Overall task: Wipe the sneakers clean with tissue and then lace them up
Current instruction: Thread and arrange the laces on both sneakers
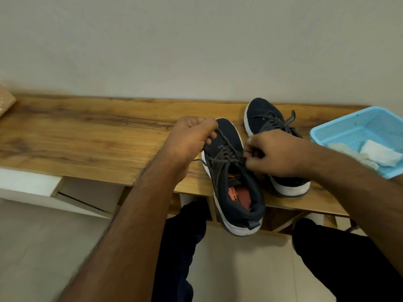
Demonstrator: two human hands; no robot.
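Two dark navy sneakers with white soles stand on the wooden table (87, 136). The near sneaker (234, 188) points away from me, its heel past the table's front edge, with an orange insole showing. My left hand (189, 138) grips one end of its grey lace (224, 155) beside the toe. My right hand (277, 153) pinches the other lace end at the sneaker's right side. The far sneaker (265, 114) sits behind my right hand, laced, partly hidden.
A light blue plastic basket (349, 129) holding crumpled white tissue (379, 154) sits at the table's right end. A brown object (5, 101) lies at the far left. A wall runs right behind the table. My dark-trousered legs are below the front edge.
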